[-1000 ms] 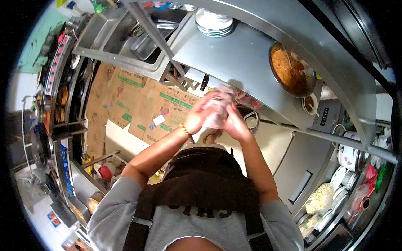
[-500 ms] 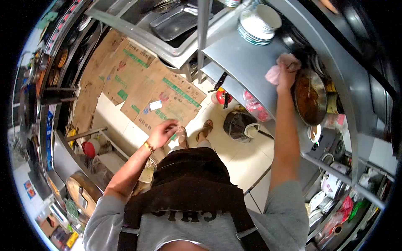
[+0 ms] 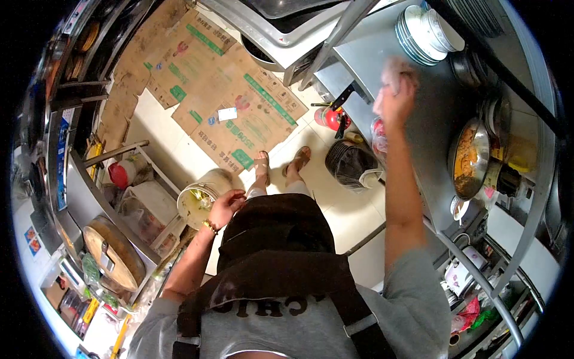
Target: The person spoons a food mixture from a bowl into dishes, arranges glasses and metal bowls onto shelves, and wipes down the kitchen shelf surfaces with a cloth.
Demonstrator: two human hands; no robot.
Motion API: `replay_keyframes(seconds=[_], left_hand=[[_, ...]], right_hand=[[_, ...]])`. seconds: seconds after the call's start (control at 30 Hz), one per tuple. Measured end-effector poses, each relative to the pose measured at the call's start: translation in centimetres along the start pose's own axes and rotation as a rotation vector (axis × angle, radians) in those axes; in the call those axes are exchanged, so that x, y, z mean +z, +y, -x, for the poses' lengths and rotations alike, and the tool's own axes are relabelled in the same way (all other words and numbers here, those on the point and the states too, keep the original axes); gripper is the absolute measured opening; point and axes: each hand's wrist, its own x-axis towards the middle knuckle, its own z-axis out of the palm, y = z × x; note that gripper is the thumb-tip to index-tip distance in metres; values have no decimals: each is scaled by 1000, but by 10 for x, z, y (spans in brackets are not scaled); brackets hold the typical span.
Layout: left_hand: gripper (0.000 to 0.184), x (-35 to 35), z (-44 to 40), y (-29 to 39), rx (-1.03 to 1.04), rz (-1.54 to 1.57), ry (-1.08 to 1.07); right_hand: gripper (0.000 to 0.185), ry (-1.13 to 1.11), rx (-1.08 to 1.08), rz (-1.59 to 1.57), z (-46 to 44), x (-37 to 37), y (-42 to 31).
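My right hand (image 3: 399,106) is closed on a crumpled pink cloth (image 3: 394,75), blurred by motion. Both are over the front part of the steel table (image 3: 430,119), whose edge lies just to the left. Beyond the cloth stands a stack of white plates and bowls (image 3: 418,36). A pan of orange-brown food (image 3: 469,161) sits to the right of my hand, with a small white cup (image 3: 459,206) below it. My left hand (image 3: 225,208) hangs by the dark apron (image 3: 275,233), fingers loosely extended and holding nothing, close to a bucket with scraps (image 3: 194,203).
Flattened cardboard (image 3: 221,102) covers part of the tiled floor. A black-handled knife (image 3: 342,97) juts from the table's side, above a red fire extinguisher (image 3: 330,118). A bin with a black liner (image 3: 350,161) stands below. To the left is a round chopping board (image 3: 113,254).
My right hand has drawn the cloth away from the pan toward the table's front edge. My left hand has come in closer to the apron. The view has shifted, bringing the bucket into sight.
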Motion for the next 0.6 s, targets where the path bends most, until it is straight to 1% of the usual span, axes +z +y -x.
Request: replay_keyframes(seconds=[0.03,0.1,0.13,0.17,0.2,0.23,0.27,0.3,0.33,0.37,0.4,0.43,0.47,0.5,0.53,0.57,0.6], left_hand=[[26,2,-6,5,9,41,6],[26,7,-22,13,20,85,9],[25,8,-33,13,75,70,-17],[25,9,-49,13,131,56,-43],[24,10,-72,4,145,140,-81],[26,15,-89,18,123,210,-109],[30,18,-124,6,153,60,-97],[37,29,-148,21,141,-7,-32],[45,42,-184,20,218,-185,6],[51,59,-201,46,286,-179,43],[56,78,-240,40,351,-164,59],[61,101,-272,47,316,-209,99],[64,114,-269,88,324,-195,71],[62,145,-317,72,454,-287,160],[57,166,-335,83,400,-432,212],[53,177,-345,98,325,-393,123],[51,185,-347,120,236,-527,127]], right_hand=[[36,-58,75,-65,18,-3,-20],[37,-199,-46,-180,64,1,-41],[42,-266,-21,-418,92,6,-50],[45,-437,184,-954,116,2,-69],[46,-474,415,-1233,144,4,-79],[46,-565,763,-1281,170,7,-78],[42,-720,687,-1287,196,22,-53],[38,-584,843,-1340,213,17,-69],[35,-598,1108,-1326,226,12,-67],[37,-550,1177,-1289,234,3,-68],[48,-536,1347,-1399,261,6,-41],[56,-508,1406,-1431,272,0,-36],[50,-494,1388,-1379,272,-14,-41],[51,-505,1417,-1314,280,-20,-33],[51,-494,1456,-1290,293,-24,-18],[50,-452,1502,-1295,297,-30,-13],[49,-404,1548,-1297,298,-34,-9]])
